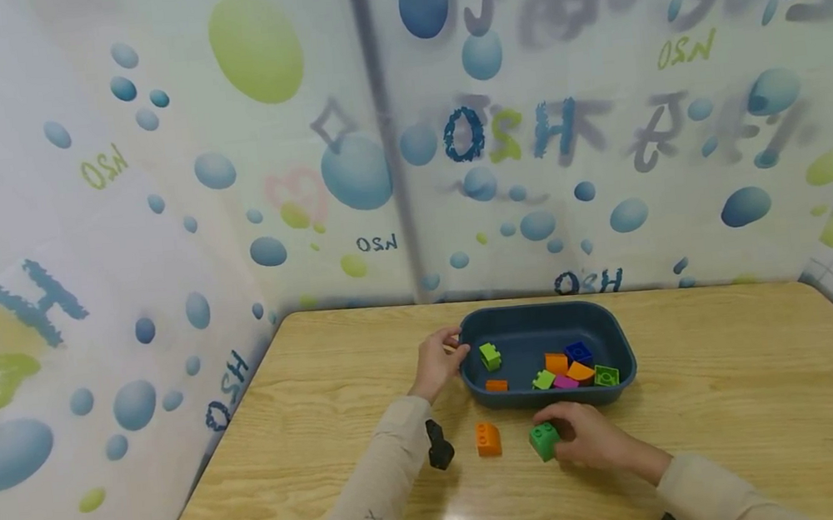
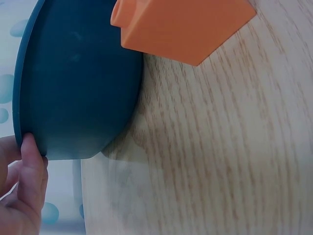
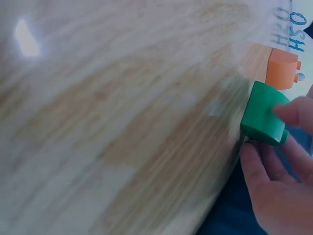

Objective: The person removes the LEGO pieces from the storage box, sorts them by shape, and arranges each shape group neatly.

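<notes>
Wooden table [image 1: 738, 396] against bubble-patterned curtain [image 1: 154, 193]

Green brick [image 1: 544, 440] upright on table, just before blue tray [image 1: 543, 321].

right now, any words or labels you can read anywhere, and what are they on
"H2O", mirrored so it reads "O2H": on the curtain behind the table, repeated in dark blue and green.
"OSH" or similar large letters: same curtain, mirrored and partly blurred, uncertain.
Large grey characters at the curtain's top right: too blurred to read.
Blue tray, green brick, orange brick: no text visible.
</notes>
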`<state>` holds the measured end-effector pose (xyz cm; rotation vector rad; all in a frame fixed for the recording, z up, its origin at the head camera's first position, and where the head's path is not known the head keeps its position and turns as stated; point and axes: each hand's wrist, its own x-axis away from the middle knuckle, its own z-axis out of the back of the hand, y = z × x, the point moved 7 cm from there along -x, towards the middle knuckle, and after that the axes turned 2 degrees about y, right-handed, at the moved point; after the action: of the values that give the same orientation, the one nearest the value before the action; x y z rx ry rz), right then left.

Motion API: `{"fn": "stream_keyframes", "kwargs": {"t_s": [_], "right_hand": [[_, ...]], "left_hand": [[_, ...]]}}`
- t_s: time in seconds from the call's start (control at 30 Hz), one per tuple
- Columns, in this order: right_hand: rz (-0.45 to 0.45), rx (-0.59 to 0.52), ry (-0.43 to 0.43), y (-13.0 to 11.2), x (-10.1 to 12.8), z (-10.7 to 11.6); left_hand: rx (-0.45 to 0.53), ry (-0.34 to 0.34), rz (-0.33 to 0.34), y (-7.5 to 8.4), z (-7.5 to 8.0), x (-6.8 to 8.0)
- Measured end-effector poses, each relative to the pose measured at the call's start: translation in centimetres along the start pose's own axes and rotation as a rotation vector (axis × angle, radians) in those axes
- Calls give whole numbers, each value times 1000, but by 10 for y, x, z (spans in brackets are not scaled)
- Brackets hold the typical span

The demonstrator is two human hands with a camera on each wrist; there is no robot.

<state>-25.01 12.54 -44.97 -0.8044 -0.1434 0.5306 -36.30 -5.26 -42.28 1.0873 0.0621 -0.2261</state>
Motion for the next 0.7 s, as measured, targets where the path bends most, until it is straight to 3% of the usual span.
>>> {"fn": "stream_keyframes", "kwargs": {"t_s": [0.33, 0.7], "right_hand": [[-31, 20, 58, 1, -1, -4], [-43, -2, 25, 0, -4, -7]], "left_hand": [[20, 0, 19, -2, -1, -1], [14, -6, 5, 0, -1, 0]]}}
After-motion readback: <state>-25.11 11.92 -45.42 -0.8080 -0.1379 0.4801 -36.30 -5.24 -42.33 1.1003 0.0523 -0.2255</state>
